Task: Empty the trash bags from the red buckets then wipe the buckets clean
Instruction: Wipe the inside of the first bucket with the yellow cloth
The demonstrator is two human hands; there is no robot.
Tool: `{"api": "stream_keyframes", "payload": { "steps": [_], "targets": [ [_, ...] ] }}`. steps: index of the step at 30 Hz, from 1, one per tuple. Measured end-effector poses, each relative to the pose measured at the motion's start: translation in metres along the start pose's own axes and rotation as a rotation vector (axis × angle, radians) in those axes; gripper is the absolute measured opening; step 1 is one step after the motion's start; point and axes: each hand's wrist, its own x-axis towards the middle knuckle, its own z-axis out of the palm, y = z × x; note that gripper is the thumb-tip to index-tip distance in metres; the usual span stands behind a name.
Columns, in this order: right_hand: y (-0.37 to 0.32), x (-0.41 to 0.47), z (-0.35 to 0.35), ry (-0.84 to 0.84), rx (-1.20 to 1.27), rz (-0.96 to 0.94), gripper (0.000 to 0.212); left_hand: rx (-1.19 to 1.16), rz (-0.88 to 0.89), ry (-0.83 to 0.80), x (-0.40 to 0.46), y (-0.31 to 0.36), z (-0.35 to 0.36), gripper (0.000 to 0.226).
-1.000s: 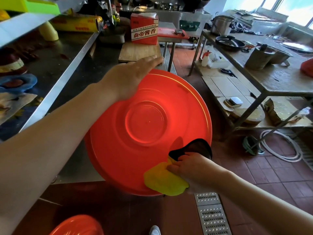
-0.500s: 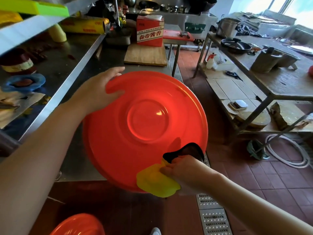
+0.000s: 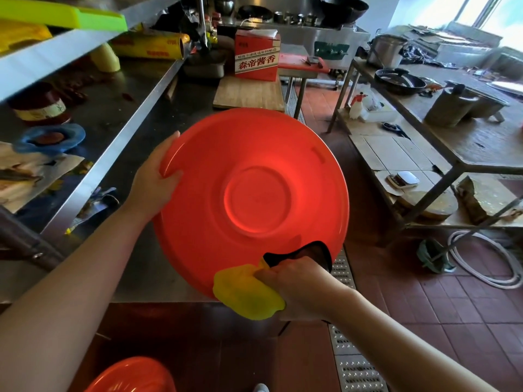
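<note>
Room: a working kitchen with a red tiled floor (image 3: 441, 304); a steel counter (image 3: 158, 89) runs along the left under one shelf, a steel table (image 3: 481, 142) stands on the right, and a metal floor grate (image 3: 353, 369) lies below.
Red buckets: two in view; one red bucket (image 3: 254, 193) is held up in front of the counter's near end, its round base turned toward the camera; a second red bucket (image 3: 133, 376) shows only as a curved edge at the bottom of the frame.
Left hand: the left hand (image 3: 154, 179) grips the held bucket's left rim; thumb on the near face, fingers curled round the edge and mostly hidden behind it.
Right hand: the right hand (image 3: 294, 284) clutches the bucket's lower rim together with two cloths, fingers curled tight; one yellow cloth (image 3: 246, 295) bunches out to the left of the knuckles, one dark cloth (image 3: 308, 253) lies against the bucket just above them.
Counter items: one wooden board (image 3: 249, 93); one red carton (image 3: 257, 58) standing at the board's far edge; one yellow roll (image 3: 150, 46) lying on its side.
Table items: one black pan (image 3: 399, 80); one tall metal pot (image 3: 386, 50).
</note>
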Motion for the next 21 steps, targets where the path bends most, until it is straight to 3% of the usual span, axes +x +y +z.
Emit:
{"api": "stream_keyframes", "payload": {
  "steps": [10, 16, 21],
  "targets": [
    [-0.011, 0.029, 0.004, -0.025, 0.507, 0.068, 0.055, 0.241, 0.191, -0.143, 0.035, 0.042, -0.019, 0.072],
    [0.002, 0.049, 0.018, -0.091, 0.517, 0.162, 0.079, 0.259, 0.215, -0.224, 0.047, 0.055, -0.010, 0.074],
    [0.020, 0.068, 0.032, -0.157, 0.494, 0.278, 0.086, 0.254, 0.185, -0.241, 0.060, 0.064, -0.002, 0.072]
  ]
}}
